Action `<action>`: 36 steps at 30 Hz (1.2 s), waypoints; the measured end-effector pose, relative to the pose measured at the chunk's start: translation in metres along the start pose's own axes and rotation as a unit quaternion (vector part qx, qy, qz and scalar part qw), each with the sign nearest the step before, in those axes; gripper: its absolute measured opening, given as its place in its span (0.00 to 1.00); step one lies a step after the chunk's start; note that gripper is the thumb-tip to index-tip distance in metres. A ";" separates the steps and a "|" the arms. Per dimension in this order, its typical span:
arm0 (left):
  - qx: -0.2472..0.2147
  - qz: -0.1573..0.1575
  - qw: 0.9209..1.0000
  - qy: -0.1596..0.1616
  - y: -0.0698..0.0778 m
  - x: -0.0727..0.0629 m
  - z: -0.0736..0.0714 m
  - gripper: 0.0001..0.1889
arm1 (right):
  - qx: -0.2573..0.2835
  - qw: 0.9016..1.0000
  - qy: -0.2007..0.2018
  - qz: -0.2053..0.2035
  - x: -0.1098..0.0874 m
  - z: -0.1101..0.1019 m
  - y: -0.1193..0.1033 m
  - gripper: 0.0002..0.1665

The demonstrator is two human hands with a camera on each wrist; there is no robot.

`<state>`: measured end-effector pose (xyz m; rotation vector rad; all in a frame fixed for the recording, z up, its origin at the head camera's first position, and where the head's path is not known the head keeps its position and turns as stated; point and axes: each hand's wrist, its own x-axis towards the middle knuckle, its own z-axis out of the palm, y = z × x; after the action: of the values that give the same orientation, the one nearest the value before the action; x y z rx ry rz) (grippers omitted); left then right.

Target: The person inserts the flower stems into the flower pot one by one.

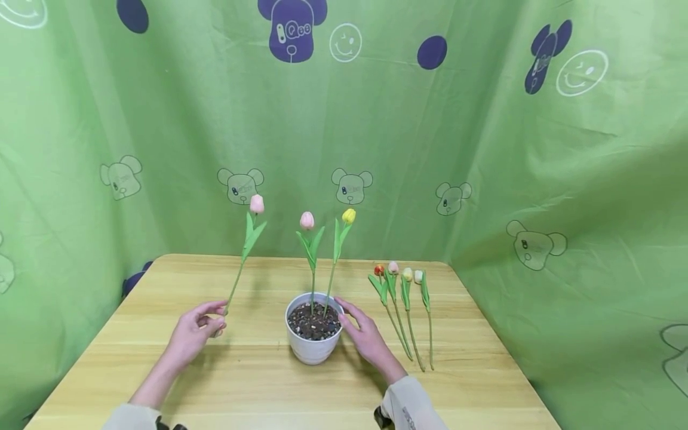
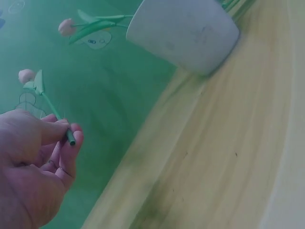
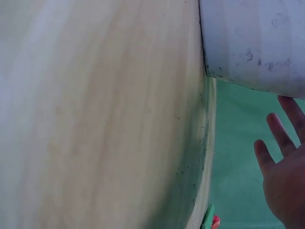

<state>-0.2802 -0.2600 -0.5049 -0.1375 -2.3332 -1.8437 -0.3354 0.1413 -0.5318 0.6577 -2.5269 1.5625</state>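
My left hand [image 1: 194,331] pinches the lower end of a pink tulip [image 1: 257,204] between thumb and fingers, the flower raised and leaning slightly right. In the left wrist view the stem's cut end [image 2: 71,141] pokes out past the fingertips. A white pot [image 1: 314,349] filled with dark soil [image 1: 312,325] stands mid-table. Another pink tulip [image 1: 307,221] and a yellow tulip [image 1: 349,216] rise from that soil. With fingers extended, my right hand [image 1: 368,340] touches the pot's right side; in the right wrist view, a fingertip [image 3: 286,101] meets the pot wall [image 3: 257,43].
Right of the pot, several tulips lie on the wooden table [image 1: 247,382]: a red one [image 1: 379,270], a pink one [image 1: 393,267], a pale yellow one [image 1: 407,275] and a white one [image 1: 418,276]. Green curtains [image 1: 344,119] with printed bears enclose the table's back and sides.
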 end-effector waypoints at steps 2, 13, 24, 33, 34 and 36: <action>-0.003 0.004 1.000 -0.006 0.003 0.002 0.003 0.24 | -0.001 1.000 -0.001 0.000 0.000 0.000 0.000 0.28; -0.053 0.027 0.998 -0.036 0.025 0.013 0.028 0.26 | 0.003 1.000 0.000 -0.003 0.002 0.000 0.000 0.28; -0.075 0.047 0.995 -0.044 0.047 0.032 0.065 0.25 | -0.001 1.000 0.000 -0.003 0.000 0.000 0.000 0.28; -0.078 0.066 0.993 -0.056 0.056 0.044 0.087 0.29 | -0.001 1.000 -0.001 -0.003 0.000 0.000 -0.001 0.28; -0.079 0.065 0.993 -0.057 0.056 0.045 0.090 0.29 | 0.000 1.000 -0.001 -0.002 0.000 0.000 0.000 0.28; -0.082 0.065 0.993 -0.058 0.058 0.047 0.094 0.27 | -0.001 1.000 -0.001 0.000 0.000 0.000 0.000 0.28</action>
<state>-0.3233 -0.1567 -0.4616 -0.4165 -2.1819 -2.0104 -0.3356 0.1407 -0.5314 0.6592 -2.5294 1.5601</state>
